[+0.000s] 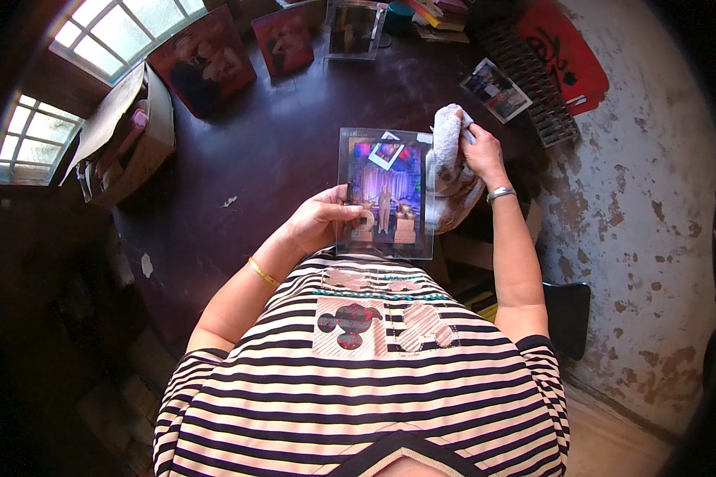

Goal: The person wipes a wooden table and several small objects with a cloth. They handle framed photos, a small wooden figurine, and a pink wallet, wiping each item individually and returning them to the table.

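My left hand (pixel 325 217) grips the left edge of a glass photo frame (pixel 388 194), thumb on its front face. The frame is close to my chest at the near edge of a dark table (pixel 262 161) and holds a picture of a standing person before a lit curtain. My right hand (pixel 483 152) holds a bunched, light-coloured cloth (pixel 450 137) at the frame's right side. Part of the cloth hangs down behind the frame's right edge; whether it touches the glass there I cannot tell.
An open cardboard box (pixel 155 143) stands at the left. Along the far side are two reddish pictures (pixel 206 62) (pixel 282 40), another clear frame (pixel 355 30) and stacked books (pixel 444 21). At the right lie a small photo (pixel 497 90) and an abacus (pixel 531 89) near the peeling wall (pixel 632 238).
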Tool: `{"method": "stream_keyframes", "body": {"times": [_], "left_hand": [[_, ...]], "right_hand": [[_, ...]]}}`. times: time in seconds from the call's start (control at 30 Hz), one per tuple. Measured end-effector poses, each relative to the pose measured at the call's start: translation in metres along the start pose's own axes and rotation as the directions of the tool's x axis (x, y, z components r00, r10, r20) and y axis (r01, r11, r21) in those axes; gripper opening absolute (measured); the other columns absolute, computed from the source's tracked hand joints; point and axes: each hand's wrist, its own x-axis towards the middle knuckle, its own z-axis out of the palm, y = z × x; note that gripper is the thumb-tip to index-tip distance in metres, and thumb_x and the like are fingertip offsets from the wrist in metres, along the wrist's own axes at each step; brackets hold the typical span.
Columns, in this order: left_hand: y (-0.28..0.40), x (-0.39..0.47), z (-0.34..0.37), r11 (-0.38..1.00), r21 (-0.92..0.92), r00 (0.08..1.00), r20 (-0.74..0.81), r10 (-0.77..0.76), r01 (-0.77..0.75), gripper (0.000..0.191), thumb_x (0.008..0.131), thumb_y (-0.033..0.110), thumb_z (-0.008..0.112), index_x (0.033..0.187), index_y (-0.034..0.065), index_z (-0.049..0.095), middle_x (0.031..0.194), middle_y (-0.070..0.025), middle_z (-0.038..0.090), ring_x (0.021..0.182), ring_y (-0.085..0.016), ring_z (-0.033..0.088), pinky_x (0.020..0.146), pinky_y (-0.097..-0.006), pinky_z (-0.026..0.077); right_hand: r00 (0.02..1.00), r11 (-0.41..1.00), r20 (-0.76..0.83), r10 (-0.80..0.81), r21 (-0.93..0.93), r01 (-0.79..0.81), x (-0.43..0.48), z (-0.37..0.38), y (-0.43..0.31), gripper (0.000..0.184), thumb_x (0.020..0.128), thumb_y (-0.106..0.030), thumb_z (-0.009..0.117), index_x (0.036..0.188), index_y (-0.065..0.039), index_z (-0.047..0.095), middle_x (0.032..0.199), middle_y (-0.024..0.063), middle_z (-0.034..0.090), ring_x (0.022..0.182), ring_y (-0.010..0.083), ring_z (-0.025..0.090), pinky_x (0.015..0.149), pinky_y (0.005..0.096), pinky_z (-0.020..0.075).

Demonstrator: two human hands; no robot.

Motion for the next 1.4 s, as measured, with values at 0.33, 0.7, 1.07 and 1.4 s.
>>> {"method": "stream_keyframes", "body": {"times": [0.33,0.7,1.07,1.4], "left_hand": [[0.006,-0.007,0.015,0.992,-0.008,0.99,0.053,0.128,-0.128,0.025,0.086,0.006,0.058,0.109,-0.0001,0.051,0.093,-0.0115,0.06,0.082,-0.021,0.059,0.076,-0.0341,0.049],[0.009,-0.001,-0.005,0.939,-0.03,0.905,-0.28,0.32,-0.342,0.005,0.093,0.013,0.051,0.091,0.0077,0.051,0.081,-0.0019,0.06,0.068,-0.013,0.06,0.058,-0.0275,0.052],[0.017,-0.006,-0.012,0.97,-0.092,0.97,-0.115,0.213,-0.224,0.014,0.091,0.008,0.052,0.105,0.0045,0.052,0.086,-0.0045,0.063,0.072,-0.014,0.064,0.062,-0.0286,0.056],[0.003,0.004,0.022,0.998,0.057,0.995,0.101,0.017,-0.022,0.023,0.085,0.008,0.062,0.105,0.0027,0.051,0.09,-0.0048,0.061,0.08,-0.012,0.059,0.073,-0.0267,0.047]], "right_hand": [[0.958,0.261,0.252,-0.135,0.942,-0.211,0.003,0.013,-0.021,0.029,0.093,-0.013,0.052,0.12,-0.001,0.053,0.112,0.0061,0.061,0.098,0.0134,0.058,0.088,0.0287,0.0473],[0.817,-0.032,0.547,-0.181,0.827,-0.561,-0.082,0.038,-0.051,0.045,0.094,-0.036,0.045,0.123,-0.002,0.05,0.118,0.0099,0.059,0.103,0.022,0.058,0.092,0.0366,0.0452],[0.879,-0.089,0.446,-0.171,0.881,-0.464,-0.138,0.031,-0.064,0.038,0.095,-0.029,0.041,0.121,-0.001,0.05,0.12,0.0089,0.056,0.106,0.0176,0.054,0.092,0.0346,0.0446],[0.921,0.152,0.145,-0.362,0.984,-0.096,-0.055,0.03,-0.094,0.044,0.093,-0.036,0.05,0.125,-0.006,0.046,0.117,0.0059,0.055,0.108,0.0163,0.053,0.093,0.032,0.0448]]}}
